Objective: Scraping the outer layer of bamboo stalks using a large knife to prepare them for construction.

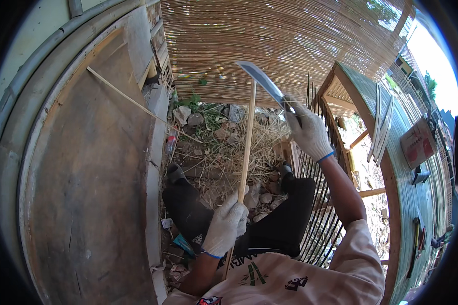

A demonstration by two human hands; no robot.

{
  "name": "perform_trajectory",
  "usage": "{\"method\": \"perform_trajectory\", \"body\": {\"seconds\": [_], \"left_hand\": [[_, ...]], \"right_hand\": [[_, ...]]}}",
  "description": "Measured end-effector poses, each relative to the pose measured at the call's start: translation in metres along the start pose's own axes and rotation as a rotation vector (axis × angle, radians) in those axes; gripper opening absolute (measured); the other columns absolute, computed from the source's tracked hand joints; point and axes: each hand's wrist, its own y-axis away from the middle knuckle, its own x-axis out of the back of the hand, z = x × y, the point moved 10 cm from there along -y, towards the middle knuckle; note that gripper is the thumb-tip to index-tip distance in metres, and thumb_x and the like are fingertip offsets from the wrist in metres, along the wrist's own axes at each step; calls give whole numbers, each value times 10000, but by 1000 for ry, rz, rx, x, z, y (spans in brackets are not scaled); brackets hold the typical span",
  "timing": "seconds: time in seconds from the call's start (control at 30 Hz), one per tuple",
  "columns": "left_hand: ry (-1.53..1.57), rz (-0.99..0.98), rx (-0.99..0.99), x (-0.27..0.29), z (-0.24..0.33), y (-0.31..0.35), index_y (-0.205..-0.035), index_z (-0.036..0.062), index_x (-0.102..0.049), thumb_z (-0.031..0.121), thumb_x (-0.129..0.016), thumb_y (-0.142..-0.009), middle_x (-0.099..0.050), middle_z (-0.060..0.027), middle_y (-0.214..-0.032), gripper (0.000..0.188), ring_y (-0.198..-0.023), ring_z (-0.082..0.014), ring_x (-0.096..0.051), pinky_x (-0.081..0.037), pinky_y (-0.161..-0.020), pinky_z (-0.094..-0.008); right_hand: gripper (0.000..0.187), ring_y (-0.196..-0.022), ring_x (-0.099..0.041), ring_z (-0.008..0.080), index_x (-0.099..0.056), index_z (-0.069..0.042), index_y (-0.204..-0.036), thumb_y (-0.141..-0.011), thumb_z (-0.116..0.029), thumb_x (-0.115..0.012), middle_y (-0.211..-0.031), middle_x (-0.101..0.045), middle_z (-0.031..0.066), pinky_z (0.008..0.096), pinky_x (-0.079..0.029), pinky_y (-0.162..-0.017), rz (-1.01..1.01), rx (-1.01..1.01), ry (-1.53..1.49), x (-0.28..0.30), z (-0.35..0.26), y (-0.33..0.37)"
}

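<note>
In a white knit glove, my left hand [226,223] is closed around the lower part of a long, pale bamboo strip [248,137], which stands nearly upright in front of me. My right hand [308,127], gloved too, grips the handle of a large knife [262,80]. The blade points up and to the left, and it lies at the strip's top end; whether its edge touches the strip I cannot tell. Below my hands, the strip runs on down past my shirt.
A brown wooden board [86,168] fills the left side, with a thin bamboo strip [132,104] lying across it. Shavings [239,147] and stones cover the ground between my feet. On the right stands a green-topped bench [407,203] holding a box [417,142] and slats. A bamboo screen [290,46] hangs behind.
</note>
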Motion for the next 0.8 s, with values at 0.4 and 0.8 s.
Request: {"method": "perform_trajectory", "body": {"seconds": [0.4, 0.8], "left_hand": [[70, 34, -22, 6, -2, -24, -1174, 82, -611, 164, -539, -1114, -486, 40, -737, 125, -504, -42, -406, -316, -445, -217], [66, -33, 58, -12, -16, -1, -1607, 89, -453, 90, -489, -1101, -429, 69, -740, 507, -518, -13, -338, -295, -453, -192]], "right_hand": [[632, -786, -726, 365, -501, -219, -1562, -1011, -487, -654, -937, -675, 158, 478, -568, -655, -546, 355, 18, -46, -99, 108], [556, -826, -726, 389, -521, -220, -1533, -1013, -350, -668, -912, -690, 170, 506, -572, -714, -317, 159, -9, -40, -43, 58]]}}
